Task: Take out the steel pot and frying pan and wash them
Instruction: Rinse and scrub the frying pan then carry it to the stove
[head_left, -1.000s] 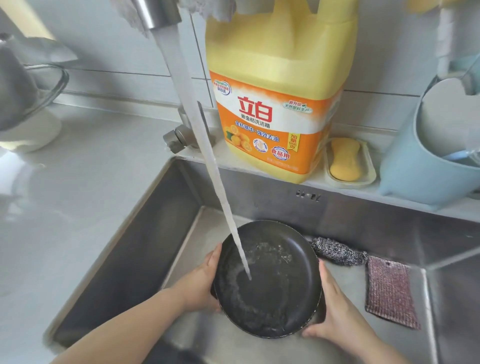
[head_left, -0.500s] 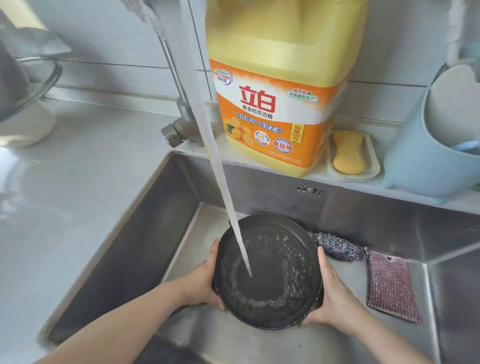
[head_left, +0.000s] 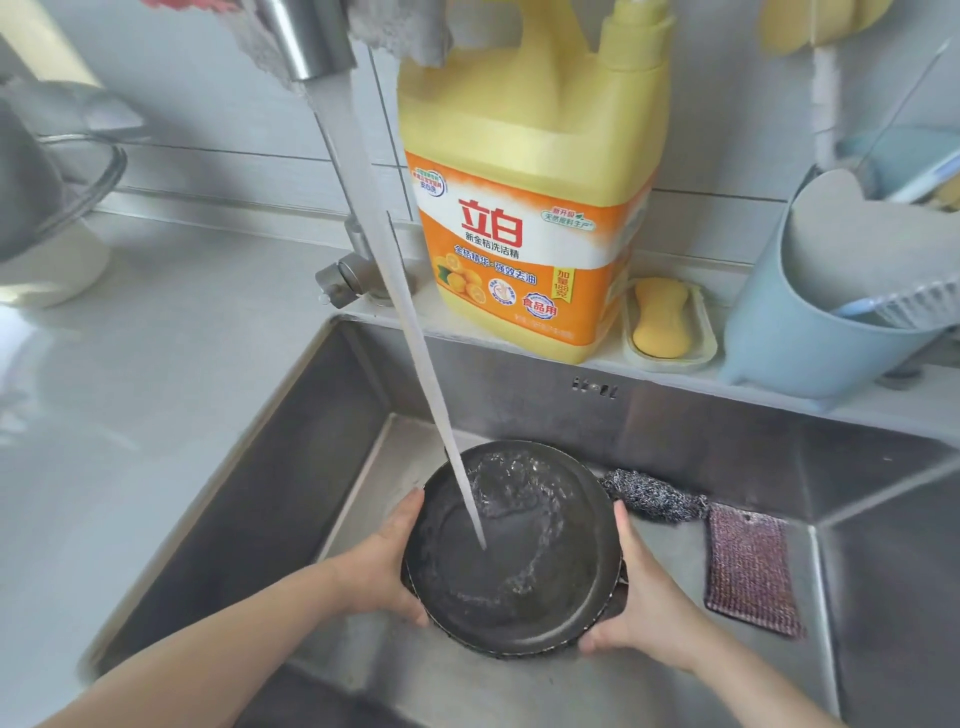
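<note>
Low in the sink (head_left: 291, 467), 2 hands: left hand (head_left: 376, 569) and right hand (head_left: 647, 597) gripping opposite rims of the frying pan (head_left: 540, 582), fingers hidden beneath. Handle unseen. Tap water (head_left: 395, 291) striking inside. Scourer (head_left: 654, 496) just right.

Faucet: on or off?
On. A stream of water runs from the faucet into the frying pan.

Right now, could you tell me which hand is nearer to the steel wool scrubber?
Right. The right hand grips the frying pan just below the scrubber; the left hand grips its far side.
</note>
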